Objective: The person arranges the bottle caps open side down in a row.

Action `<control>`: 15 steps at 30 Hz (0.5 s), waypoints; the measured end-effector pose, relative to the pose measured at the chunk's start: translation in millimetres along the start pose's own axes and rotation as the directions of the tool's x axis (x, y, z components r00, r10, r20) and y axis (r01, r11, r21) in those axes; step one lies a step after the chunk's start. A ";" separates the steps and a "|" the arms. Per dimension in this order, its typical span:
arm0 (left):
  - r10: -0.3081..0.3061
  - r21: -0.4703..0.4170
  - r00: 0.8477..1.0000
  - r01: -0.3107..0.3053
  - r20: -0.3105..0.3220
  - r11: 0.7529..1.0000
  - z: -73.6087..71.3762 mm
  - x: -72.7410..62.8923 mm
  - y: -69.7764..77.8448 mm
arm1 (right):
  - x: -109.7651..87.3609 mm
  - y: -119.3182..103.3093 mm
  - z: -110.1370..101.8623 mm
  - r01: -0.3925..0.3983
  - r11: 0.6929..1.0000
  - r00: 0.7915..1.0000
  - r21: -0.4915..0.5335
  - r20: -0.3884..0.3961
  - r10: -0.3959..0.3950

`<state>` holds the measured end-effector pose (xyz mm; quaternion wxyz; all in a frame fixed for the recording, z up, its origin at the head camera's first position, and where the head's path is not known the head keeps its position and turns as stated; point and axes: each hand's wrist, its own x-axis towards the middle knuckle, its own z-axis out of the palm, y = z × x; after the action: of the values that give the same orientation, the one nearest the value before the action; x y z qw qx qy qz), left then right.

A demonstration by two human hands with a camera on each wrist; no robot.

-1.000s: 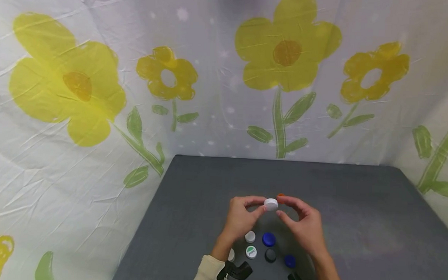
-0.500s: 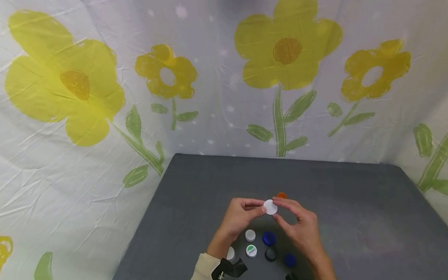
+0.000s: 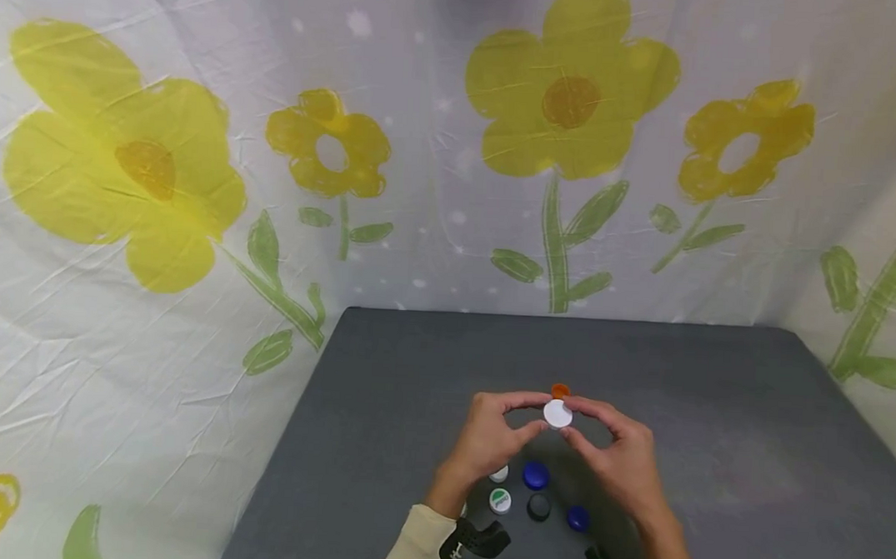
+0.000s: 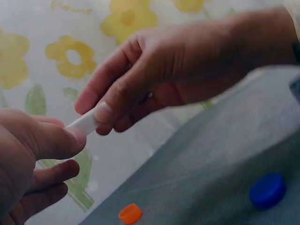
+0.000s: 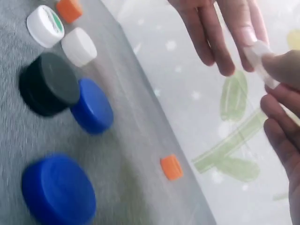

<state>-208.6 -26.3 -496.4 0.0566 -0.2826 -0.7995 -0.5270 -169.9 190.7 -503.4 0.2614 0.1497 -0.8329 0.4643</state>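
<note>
A white bottle cap (image 3: 558, 413) is held up above the dark table, its round face turned toward the head camera. My left hand (image 3: 486, 438) pinches its left edge between thumb and fingers. On the opposite edge, my right hand (image 3: 624, 456) pinches it with thumb and index finger. Both wrist views show the cap (image 4: 84, 124) edge-on between the two hands, with a thumb of each on its face. Just behind it in the head view lies an orange cap (image 3: 560, 391).
Nearer me on the table (image 3: 413, 395) lie a blue cap (image 3: 535, 475), a smaller blue cap (image 3: 578, 518), a black cap (image 3: 538, 507), a white cap with a green mark (image 3: 500, 502) and a plain white cap (image 3: 499, 474). A flowered cloth (image 3: 439, 146) hangs behind.
The white cap has tipped so its face shows, and has shifted slightly right. My right fingers, apart from it a second ago, now pinch it along with my left.
</note>
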 end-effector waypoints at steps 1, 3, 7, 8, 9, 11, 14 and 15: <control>0.021 0.043 1.000 -0.021 0.007 0.999 2.0 0.9 0.1 | -1.4 0.7 -2.1 -0.006 1.000 1.000 -0.011 0.007 0.006; 0.058 0.118 0.998 -0.062 0.031 0.991 6.3 2.8 0.5 | -4.7 2.6 -6.3 -0.026 0.999 0.999 -0.048 0.025 0.027; 0.089 0.237 0.989 -0.116 0.121 0.965 16.4 3.4 -1.3 | -13.5 7.3 -14.6 -0.087 0.984 0.991 -0.156 0.087 0.101; 0.085 0.260 0.985 -0.122 0.148 0.958 19.4 3.1 -2.0 | -15.9 8.6 -16.6 -0.105 0.978 0.986 -0.179 0.110 0.127; 0.081 0.284 0.982 -0.128 0.173 0.950 22.5 2.4 -2.8 | -18.6 10.1 -18.2 -0.125 0.972 0.979 -0.197 0.132 0.153; 0.066 0.327 0.974 -0.137 0.219 0.935 28.9 1.0 -4.6 | -24.1 13.2 -20.9 -0.166 0.961 0.963 -0.220 0.174 0.206; 0.062 0.385 0.960 -0.167 0.272 0.908 37.5 -0.5 -8.0 | -31.7 17.5 -22.7 -0.220 0.942 0.936 -0.255 0.216 0.277; 0.061 0.407 0.957 -0.178 0.284 0.896 40.4 -0.7 -9.3 | -34.0 19.1 -22.5 -0.230 0.935 0.930 -0.268 0.222 0.292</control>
<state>-204.4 6.1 -522.0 0.0428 -0.3799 -0.8768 -0.2917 -144.7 220.1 -526.4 0.1020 0.0636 -0.9218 0.3685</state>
